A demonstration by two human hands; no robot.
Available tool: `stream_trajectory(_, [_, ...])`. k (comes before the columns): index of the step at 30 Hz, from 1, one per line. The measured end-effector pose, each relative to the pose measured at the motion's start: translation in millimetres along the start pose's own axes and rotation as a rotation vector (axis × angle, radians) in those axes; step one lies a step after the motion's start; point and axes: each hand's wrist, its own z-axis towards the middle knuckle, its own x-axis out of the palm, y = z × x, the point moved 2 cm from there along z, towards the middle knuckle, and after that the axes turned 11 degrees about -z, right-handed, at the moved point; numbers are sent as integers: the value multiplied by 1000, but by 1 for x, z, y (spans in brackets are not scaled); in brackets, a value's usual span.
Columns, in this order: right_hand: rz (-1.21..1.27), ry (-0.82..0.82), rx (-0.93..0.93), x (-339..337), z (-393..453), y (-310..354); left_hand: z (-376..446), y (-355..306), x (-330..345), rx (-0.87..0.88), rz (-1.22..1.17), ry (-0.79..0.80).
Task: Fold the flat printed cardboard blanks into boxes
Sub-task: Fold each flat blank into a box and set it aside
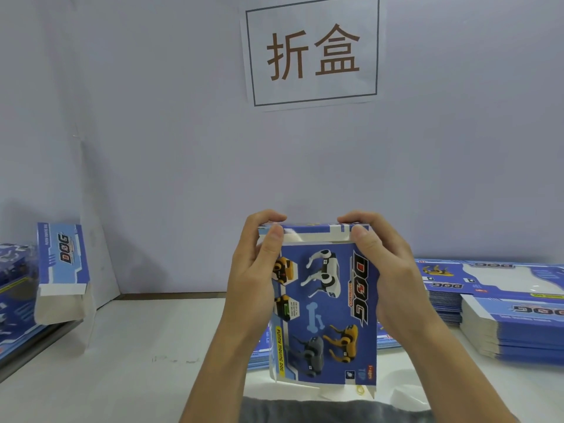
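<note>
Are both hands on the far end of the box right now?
Yes: the left hand and right hand both pinch the far end flap of the box.

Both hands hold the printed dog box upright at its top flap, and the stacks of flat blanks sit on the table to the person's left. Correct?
Not quite. The left hand and right hand do hold the dog box at its top flap, but the head view shows the stacks of flat blanks on the person's right.

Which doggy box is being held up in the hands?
The box in the middle, gripped by the left hand and right hand. The folded box at left stands alone, untouched.
</note>
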Motion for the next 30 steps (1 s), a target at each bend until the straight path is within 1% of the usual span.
stream_trajectory(9, [91, 6, -4, -8, 0, -7, 2, -4, -5, -13, -68, 75])
stream_trajectory(13, [143, 6, 6, -11, -1, -9, 2, -3, -3, 3, -95, 52])
stream_trajectory(16, [155, 1, 14, -11, -1, -10, 0, -2, -3, -21, -140, 12])
stream_trajectory(20, [201, -7, 45, -10, -2, -11, -1, -2, -7, -57, -218, 54])
stream_trajectory(24, [238, -23, 64, -11, -4, -13, -2, -2, -6, -52, -185, 90])
stream_trajectory(30, [265, -60, 52, -15, -3, -12, -3, -2, -5, 14, -104, 133])
